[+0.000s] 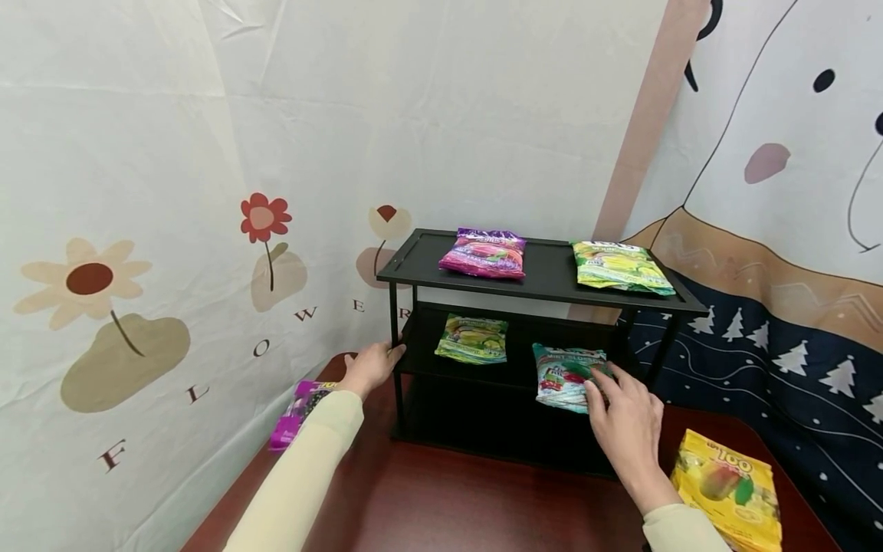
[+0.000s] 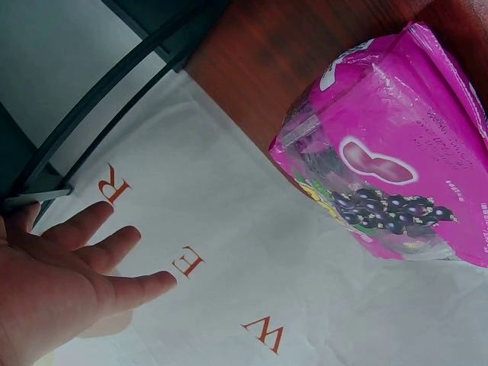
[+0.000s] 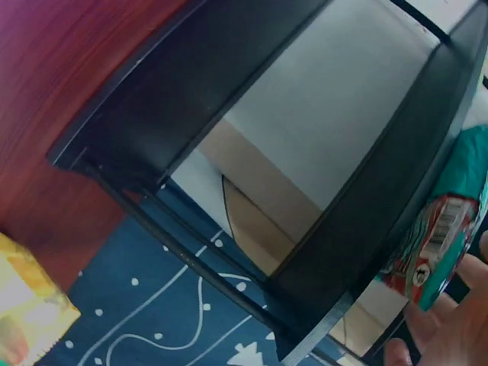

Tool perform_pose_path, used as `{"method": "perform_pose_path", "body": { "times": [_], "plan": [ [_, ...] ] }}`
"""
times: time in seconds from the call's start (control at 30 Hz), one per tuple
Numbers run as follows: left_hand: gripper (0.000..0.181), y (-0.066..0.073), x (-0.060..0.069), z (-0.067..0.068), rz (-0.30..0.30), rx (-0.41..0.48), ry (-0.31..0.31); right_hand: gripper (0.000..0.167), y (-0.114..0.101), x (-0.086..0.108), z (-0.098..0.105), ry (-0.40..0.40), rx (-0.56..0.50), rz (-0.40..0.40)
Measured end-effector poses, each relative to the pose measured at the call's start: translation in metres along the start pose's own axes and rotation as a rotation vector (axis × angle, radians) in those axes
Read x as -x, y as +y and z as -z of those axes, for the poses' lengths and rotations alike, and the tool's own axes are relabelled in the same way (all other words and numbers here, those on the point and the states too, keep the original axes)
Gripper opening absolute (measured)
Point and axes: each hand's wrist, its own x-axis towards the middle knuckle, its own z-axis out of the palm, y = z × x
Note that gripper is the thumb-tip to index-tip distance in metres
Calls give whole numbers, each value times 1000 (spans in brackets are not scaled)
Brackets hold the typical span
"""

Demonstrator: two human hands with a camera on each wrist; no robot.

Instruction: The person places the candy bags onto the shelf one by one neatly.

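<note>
A reddish-brown table [image 1: 476, 498] carries a black rack [image 1: 548, 263], a purple bag [image 1: 293, 416] and a yellow bag [image 1: 727, 483]

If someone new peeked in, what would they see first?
Probably the black shelf in the middle, with a bright pink-purple bag on the left of its top and a yellow-green bag on the right. Next might be the teal bag on the middle level, where the right hand touches it. The big yellow bag on the table at the right stands out too.
</note>
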Motion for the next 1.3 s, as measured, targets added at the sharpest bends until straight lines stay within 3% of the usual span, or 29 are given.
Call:
{"method": "perform_pose_path", "body": {
  "times": [0.23, 0.43, 0.6, 0.73, 0.83, 1.0, 1.3],
  "plan": [
    [53, 1, 0, 1, 4, -3, -1, 37, 5, 11, -6, 56, 46, 252],
    [53, 1, 1, 1, -2, -11, -2, 64, 11, 19, -8, 59, 98, 384],
    [53, 1, 1, 2, 1, -6, -5, 48, 15, 22, -11, 92, 106, 484],
    [52, 2, 2, 2, 1, 10, 1, 36, 15, 22, -16, 178, 89, 559],
    [52, 4, 3, 2, 1, 22, 7, 34, 14, 21, -18, 226, 78, 585],
    [52, 4, 4, 2, 0, 21, 13, 36, 13, 20, -22, 225, 85, 567],
    [53, 2, 2, 1, 1, 23, 14, 44, 16, 19, -26, 75, 142, 485]
  ]
}}
